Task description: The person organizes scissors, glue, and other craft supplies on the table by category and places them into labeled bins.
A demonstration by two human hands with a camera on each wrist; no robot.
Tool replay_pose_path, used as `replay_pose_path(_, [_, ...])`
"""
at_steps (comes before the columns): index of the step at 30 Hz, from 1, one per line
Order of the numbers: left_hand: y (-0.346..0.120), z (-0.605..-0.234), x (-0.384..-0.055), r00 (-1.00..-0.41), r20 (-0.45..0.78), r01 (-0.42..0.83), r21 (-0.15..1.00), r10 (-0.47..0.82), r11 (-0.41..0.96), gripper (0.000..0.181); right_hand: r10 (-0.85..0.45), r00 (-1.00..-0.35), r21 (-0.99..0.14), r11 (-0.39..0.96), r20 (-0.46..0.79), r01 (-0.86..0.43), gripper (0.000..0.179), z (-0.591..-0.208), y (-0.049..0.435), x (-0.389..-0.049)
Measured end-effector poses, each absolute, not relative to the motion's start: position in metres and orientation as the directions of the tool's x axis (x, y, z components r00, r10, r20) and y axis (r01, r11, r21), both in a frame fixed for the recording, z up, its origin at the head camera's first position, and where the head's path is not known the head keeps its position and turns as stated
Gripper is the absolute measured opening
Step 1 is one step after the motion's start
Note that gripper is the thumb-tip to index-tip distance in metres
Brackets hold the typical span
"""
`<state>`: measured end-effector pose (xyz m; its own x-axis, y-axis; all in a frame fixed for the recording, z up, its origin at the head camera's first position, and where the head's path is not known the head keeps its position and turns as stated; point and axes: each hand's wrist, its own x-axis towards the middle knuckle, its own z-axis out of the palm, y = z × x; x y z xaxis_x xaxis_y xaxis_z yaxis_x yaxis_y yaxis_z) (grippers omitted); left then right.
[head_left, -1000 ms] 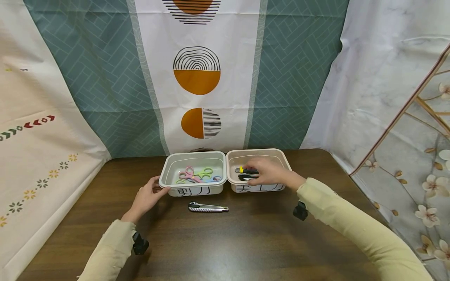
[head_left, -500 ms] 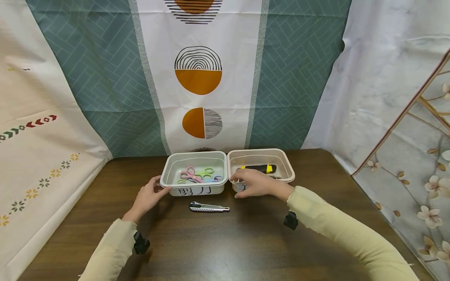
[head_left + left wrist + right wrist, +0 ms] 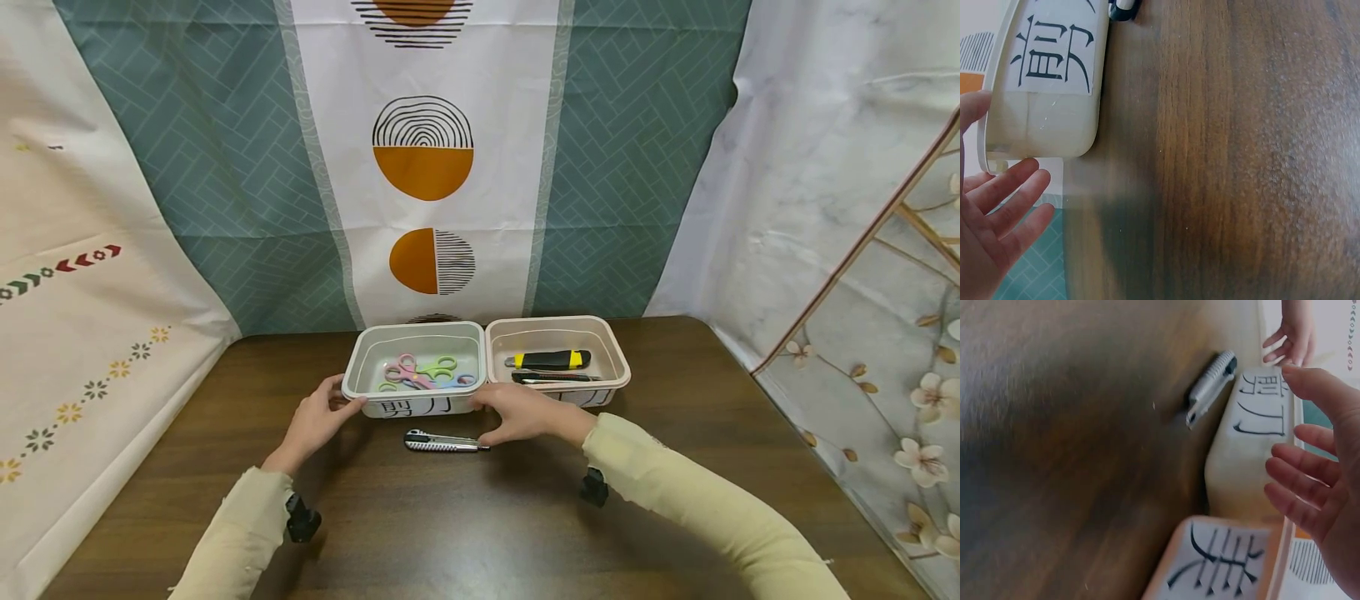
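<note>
My left hand (image 3: 317,422) is at the left front corner of the pale green plastic box (image 3: 352,377), thumb on its rim and fingers loosely spread beside its end wall (image 3: 1066,128). Inside lie pink scissors (image 3: 417,377), green scissors (image 3: 442,364) and partly covered blue scissors (image 3: 464,382). My right hand (image 3: 522,412) hovers with fingers relaxed in front of where the two boxes meet, holding nothing. Below and left of it, a silver-and-black utility knife (image 3: 444,442) lies on the table, its tip near my thumb in the head view.
A beige plastic box (image 3: 611,346) stands against the green one's right side. It holds a yellow-and-black utility knife (image 3: 553,360) and a slim black utility knife (image 3: 551,377). Both boxes have white paper labels with black characters. Patterned cloth hangs behind the brown wooden table (image 3: 465,533).
My right hand has come out of the beige box, leaving the knives there, and moved left and forward of it toward the silver utility knife. My left hand stays at the green box.
</note>
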<state>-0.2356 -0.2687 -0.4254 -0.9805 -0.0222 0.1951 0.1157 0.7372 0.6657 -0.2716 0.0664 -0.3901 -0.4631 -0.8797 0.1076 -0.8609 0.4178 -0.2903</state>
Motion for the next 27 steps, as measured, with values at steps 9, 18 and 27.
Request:
replay_pose_path(9, [-0.269,-0.427,-0.236,-0.979,0.202,0.121,0.672,-0.024,0.73,0.063,-0.881,-0.465,-0.277,0.427,0.085,-0.861,0.052,-0.409,0.055,-0.267])
replay_pose_path(18, [-0.269,-0.427,-0.236,-0.979,0.203,0.12,0.674,-0.027,0.729,0.063,-0.87,-0.489,-0.266,0.459,0.055,-0.848,0.051,-0.428,0.045,-0.27])
replay_pose_path(27, [-0.268,-0.427,-0.235,-0.979,0.203,0.118,0.681,-0.031,0.723,0.063,-0.858,-0.512,-0.284,0.484,0.031,-0.828,0.047,-0.438,0.043,-0.274])
